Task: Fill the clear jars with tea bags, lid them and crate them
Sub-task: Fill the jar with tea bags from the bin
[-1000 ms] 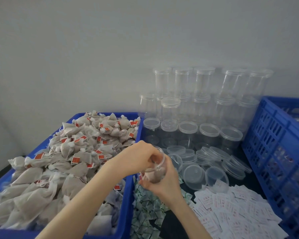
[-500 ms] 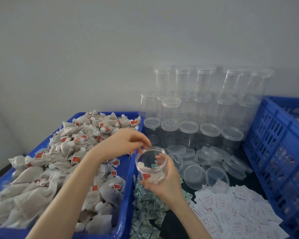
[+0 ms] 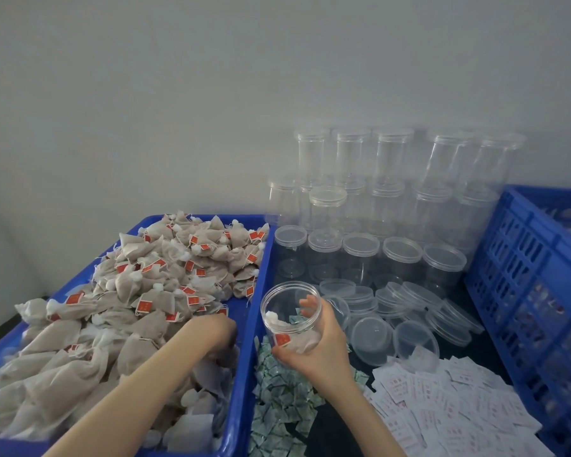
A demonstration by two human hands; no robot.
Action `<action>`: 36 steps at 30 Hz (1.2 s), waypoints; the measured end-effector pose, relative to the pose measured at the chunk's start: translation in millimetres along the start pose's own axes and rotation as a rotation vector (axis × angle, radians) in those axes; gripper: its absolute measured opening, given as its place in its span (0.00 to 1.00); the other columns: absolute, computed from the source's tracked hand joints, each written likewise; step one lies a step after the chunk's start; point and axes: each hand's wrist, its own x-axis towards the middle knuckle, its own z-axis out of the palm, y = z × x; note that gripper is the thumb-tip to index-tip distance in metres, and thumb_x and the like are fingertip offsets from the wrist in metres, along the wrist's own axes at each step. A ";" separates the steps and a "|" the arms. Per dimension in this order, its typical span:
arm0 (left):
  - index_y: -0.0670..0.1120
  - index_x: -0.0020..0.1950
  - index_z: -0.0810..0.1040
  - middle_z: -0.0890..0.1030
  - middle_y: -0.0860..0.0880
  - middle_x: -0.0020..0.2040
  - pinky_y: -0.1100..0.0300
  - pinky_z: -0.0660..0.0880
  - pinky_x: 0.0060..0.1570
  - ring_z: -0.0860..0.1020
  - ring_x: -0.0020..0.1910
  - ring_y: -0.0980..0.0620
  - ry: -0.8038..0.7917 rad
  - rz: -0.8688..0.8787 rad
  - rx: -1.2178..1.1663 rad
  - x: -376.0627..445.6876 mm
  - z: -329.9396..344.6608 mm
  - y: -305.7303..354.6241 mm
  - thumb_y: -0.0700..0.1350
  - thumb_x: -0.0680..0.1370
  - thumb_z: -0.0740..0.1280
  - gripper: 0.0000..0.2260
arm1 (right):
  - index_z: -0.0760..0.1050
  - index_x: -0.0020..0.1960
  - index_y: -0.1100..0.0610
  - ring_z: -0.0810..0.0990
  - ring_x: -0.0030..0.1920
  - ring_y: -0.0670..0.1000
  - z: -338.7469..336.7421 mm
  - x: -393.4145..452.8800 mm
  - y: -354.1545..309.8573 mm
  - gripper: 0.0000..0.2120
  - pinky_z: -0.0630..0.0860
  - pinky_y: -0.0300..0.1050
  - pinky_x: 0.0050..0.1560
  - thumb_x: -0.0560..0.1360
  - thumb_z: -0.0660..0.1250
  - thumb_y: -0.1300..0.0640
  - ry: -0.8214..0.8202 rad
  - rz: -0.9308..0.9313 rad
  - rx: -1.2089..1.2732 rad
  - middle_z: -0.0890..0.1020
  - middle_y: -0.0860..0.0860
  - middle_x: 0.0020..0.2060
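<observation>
Nearest the camera there's a heap of little green-and-white packets and white paper slips on the dark table. Left hand is down in the blue tray, buried among the tea bags, so can't tell what the fingers are doing. Right hand is wrapped round an open clear jar, tilted, a tea bag or two inside. Behind it loose lids, then stacked empty jars by the wall. Blue crate sits on the right.

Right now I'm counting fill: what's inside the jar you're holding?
The open jar holds a red-tagged tea bag; the right hand hides any more.
</observation>
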 end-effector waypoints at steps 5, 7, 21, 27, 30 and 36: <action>0.45 0.63 0.79 0.81 0.48 0.57 0.56 0.78 0.55 0.80 0.55 0.49 0.013 -0.025 -0.071 -0.3 -3.8 -7.0 0.51 0.76 0.69 0.18 | 0.69 0.66 0.44 0.74 0.60 0.34 -1.7 -0.1 1.6 0.43 0.71 0.25 0.55 0.53 0.79 0.41 -0.015 0.006 -0.003 0.76 0.39 0.59; 0.46 0.63 0.78 0.81 0.48 0.58 0.57 0.78 0.55 0.80 0.55 0.48 0.025 -0.006 -0.085 -0.8 -6.4 -13.4 0.52 0.76 0.69 0.18 | 0.68 0.66 0.44 0.74 0.60 0.35 -2.4 0.3 2.9 0.43 0.71 0.25 0.55 0.54 0.80 0.43 -0.023 0.015 -0.010 0.76 0.39 0.60; 0.55 0.52 0.81 0.79 0.45 0.57 0.60 0.80 0.48 0.82 0.48 0.50 0.155 0.334 -0.662 -18.2 -16.3 -56.8 0.39 0.77 0.67 0.11 | 0.66 0.62 0.37 0.73 0.60 0.31 0.3 1.1 5.1 0.41 0.69 0.22 0.54 0.52 0.79 0.41 -0.028 0.023 -0.020 0.76 0.32 0.57; 0.55 0.52 0.80 0.81 0.52 0.50 0.67 0.78 0.40 0.81 0.41 0.60 0.464 0.369 -0.847 -37.4 -34.4 -62.0 0.42 0.77 0.68 0.09 | 0.64 0.62 0.34 0.70 0.60 0.29 4.4 0.8 8.5 0.42 0.66 0.19 0.53 0.51 0.79 0.40 -0.054 0.045 -0.052 0.74 0.36 0.61; 0.56 0.51 0.81 0.81 0.56 0.51 0.70 0.77 0.40 0.81 0.45 0.62 0.625 0.453 -0.953 -56.8 -53.7 -52.4 0.40 0.77 0.68 0.10 | 0.65 0.64 0.37 0.71 0.60 0.29 5.1 1.1 11.4 0.44 0.68 0.20 0.53 0.52 0.81 0.42 -0.074 0.050 -0.034 0.74 0.37 0.61; 0.66 0.47 0.79 0.79 0.64 0.48 0.71 0.75 0.42 0.78 0.45 0.62 0.686 0.642 -0.815 -88.7 -73.2 -7.2 0.43 0.77 0.68 0.14 | 0.67 0.66 0.42 0.74 0.60 0.32 7.1 0.3 10.9 0.45 0.70 0.25 0.56 0.52 0.81 0.44 -0.069 0.045 -0.004 0.76 0.39 0.60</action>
